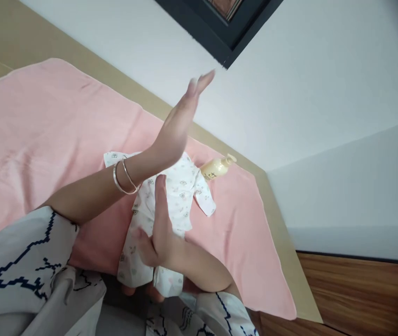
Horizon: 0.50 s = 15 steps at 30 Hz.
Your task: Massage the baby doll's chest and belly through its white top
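Note:
A white printed baby garment [181, 193] lies on a pink towel [45, 135]; small pinkish feet seem to poke out at its lower end [130, 291]. My right hand [160, 226] rests flat on the garment's middle, fingers stretched and thumb apart. My left hand [181, 123], with two thin bangles [123, 177] on the wrist, is raised above the garment's upper part. Its fingers are straight and together, and it holds nothing. The left forearm hides part of the garment's top.
A small cream pump bottle [217, 167] lies on the towel just beyond the garment. The towel sits on a beige mat [282, 233] against a white wall [307, 107]. A dark picture frame [219, 28] hangs above, and wood flooring [359, 294] shows at right.

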Each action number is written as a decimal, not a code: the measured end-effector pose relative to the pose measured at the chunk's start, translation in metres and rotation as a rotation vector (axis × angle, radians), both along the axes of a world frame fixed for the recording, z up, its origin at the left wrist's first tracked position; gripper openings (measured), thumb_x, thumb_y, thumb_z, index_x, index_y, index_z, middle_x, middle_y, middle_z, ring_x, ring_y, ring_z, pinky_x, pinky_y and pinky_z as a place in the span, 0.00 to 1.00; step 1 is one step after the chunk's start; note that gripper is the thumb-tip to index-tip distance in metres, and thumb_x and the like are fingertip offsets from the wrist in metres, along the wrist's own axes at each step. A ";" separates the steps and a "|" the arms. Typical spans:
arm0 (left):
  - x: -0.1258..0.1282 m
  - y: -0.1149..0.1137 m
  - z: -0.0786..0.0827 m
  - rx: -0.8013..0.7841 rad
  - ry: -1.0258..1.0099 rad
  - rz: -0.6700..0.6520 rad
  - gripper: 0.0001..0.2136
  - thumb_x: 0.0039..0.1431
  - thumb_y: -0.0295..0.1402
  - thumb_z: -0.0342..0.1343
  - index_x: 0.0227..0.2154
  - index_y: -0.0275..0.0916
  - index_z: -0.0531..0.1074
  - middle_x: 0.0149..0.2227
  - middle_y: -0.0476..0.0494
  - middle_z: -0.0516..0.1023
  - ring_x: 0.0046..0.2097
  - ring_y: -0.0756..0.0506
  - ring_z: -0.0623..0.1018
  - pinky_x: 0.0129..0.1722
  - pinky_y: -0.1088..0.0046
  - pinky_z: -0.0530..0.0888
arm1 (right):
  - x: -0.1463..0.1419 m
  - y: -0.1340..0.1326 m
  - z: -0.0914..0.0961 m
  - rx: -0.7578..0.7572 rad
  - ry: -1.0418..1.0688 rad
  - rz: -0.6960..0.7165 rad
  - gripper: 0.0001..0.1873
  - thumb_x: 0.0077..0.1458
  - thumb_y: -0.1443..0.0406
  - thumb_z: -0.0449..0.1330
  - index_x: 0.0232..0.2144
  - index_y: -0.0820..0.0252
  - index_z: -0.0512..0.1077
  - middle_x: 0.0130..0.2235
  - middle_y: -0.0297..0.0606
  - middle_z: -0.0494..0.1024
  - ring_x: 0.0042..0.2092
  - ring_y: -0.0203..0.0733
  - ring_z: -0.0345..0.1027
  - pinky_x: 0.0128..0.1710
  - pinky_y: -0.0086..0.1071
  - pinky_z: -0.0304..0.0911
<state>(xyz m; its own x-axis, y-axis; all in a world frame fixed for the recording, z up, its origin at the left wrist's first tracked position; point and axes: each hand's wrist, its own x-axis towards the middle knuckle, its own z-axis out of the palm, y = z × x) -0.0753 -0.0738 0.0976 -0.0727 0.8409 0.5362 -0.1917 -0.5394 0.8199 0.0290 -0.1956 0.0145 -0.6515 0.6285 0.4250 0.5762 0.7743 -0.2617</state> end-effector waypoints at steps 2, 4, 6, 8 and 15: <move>0.008 0.028 -0.031 -0.087 -0.022 -0.039 0.25 0.77 0.41 0.29 0.63 0.41 0.66 0.66 0.51 0.68 0.72 0.39 0.61 0.71 0.53 0.58 | 0.011 0.018 -0.013 0.109 0.177 0.003 0.27 0.67 0.66 0.48 0.66 0.65 0.55 0.66 0.54 0.68 0.74 0.54 0.48 0.71 0.58 0.55; 0.019 0.044 -0.067 -0.104 -0.036 -0.056 0.23 0.75 0.46 0.36 0.59 0.42 0.70 0.62 0.47 0.73 0.69 0.38 0.67 0.70 0.51 0.63 | 0.029 0.039 -0.025 0.186 0.274 -0.012 0.21 0.64 0.70 0.49 0.57 0.52 0.69 0.55 0.41 0.80 0.67 0.49 0.65 0.70 0.56 0.58; 0.029 0.045 -0.098 -0.134 -0.081 -0.022 0.23 0.72 0.51 0.43 0.53 0.40 0.73 0.60 0.42 0.76 0.67 0.39 0.71 0.70 0.55 0.65 | 0.046 0.054 -0.035 0.148 0.326 -0.079 0.16 0.62 0.70 0.51 0.45 0.54 0.75 0.41 0.39 0.84 0.52 0.46 0.78 0.61 0.50 0.71; 0.035 0.037 -0.122 -0.171 -0.085 0.028 0.23 0.70 0.53 0.46 0.51 0.41 0.74 0.58 0.39 0.77 0.64 0.39 0.73 0.68 0.56 0.68 | 0.059 0.061 -0.043 0.138 0.343 -0.149 0.14 0.61 0.71 0.51 0.39 0.54 0.77 0.35 0.38 0.83 0.44 0.45 0.79 0.51 0.46 0.77; 0.040 0.023 -0.160 -0.007 -0.019 0.111 0.21 0.71 0.49 0.45 0.62 0.48 0.63 0.67 0.43 0.67 0.69 0.41 0.66 0.72 0.54 0.61 | 0.073 0.084 -0.049 0.162 0.105 -0.134 0.19 0.61 0.69 0.54 0.53 0.58 0.74 0.59 0.48 0.77 0.64 0.54 0.68 0.64 0.58 0.67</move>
<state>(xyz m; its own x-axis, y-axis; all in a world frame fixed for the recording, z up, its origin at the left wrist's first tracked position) -0.0349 -0.0509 -0.0626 -0.1759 0.8308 0.5281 -0.1466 -0.5526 0.8205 0.1015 -0.1115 -0.0342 -0.5136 0.6246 0.5883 0.6529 0.7294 -0.2044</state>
